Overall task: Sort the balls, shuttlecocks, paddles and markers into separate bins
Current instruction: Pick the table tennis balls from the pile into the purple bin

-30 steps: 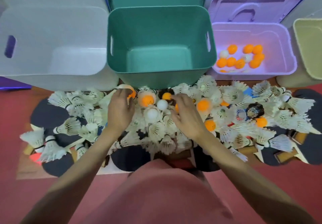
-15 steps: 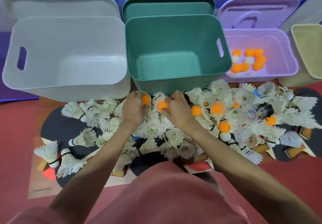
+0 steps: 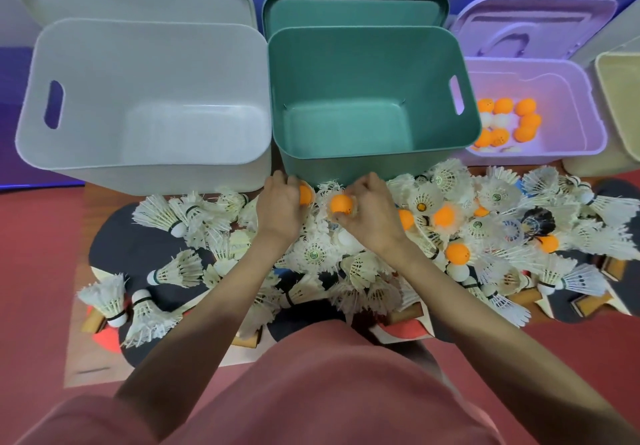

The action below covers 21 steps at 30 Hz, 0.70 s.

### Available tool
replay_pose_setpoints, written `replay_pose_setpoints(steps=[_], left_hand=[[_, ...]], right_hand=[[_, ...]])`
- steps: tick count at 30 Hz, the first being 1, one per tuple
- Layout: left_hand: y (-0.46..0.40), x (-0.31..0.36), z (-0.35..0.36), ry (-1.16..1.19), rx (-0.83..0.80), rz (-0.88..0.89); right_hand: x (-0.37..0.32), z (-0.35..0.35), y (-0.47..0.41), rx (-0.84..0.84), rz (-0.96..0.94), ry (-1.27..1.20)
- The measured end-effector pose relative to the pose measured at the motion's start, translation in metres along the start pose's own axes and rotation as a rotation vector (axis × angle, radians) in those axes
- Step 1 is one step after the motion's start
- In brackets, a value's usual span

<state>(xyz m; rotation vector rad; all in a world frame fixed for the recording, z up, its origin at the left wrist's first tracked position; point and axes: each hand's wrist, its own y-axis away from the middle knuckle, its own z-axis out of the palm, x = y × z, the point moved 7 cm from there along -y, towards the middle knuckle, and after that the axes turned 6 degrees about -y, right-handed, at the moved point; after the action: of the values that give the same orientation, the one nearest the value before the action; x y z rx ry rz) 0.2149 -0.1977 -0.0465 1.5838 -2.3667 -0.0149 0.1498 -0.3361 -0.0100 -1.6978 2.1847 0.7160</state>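
No readable text turns up anywhere in this view. Several shuttlecocks (image 3: 314, 254) in the pile show a small round green emblem inside the cork end, and one (image 3: 421, 206) shows a yellow-ringed mark, but any lettering on them is too small and blurred to make out. The bins carry no legible labels.

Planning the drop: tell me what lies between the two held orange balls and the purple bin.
The green bin stands between both held orange balls and the purple bin; its front-right corner blocks a straight line, so lift over or go around.
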Motion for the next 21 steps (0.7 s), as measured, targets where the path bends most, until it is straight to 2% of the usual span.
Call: replay_pose_setpoints(steps=[4,7,12,16,21], left_hand=[[0.012,0.003,-0.015,0.095,0.063,0.038],[0.025,0.008,-0.022,0.268,0.075,0.044],[0.039,0.028,-0.021,0.413,0.008,0.114],[0.041,0.041,-0.017,0.435,-0.041,0.137],[0.044,0.045,-0.01,0.396,-0.046,0.153]], right_hand=[[0.021,-0.031,0.019,0.164,0.068,-0.246],[0.045,-0.045,0.032,0.241,0.093,-0.252],[0.076,-0.042,0.046,0.166,0.223,-0.241],[0.067,-0.036,0.04,0.098,0.123,-0.198],[0.047,-0.021,0.026,-0.078,-0.021,0.012]])
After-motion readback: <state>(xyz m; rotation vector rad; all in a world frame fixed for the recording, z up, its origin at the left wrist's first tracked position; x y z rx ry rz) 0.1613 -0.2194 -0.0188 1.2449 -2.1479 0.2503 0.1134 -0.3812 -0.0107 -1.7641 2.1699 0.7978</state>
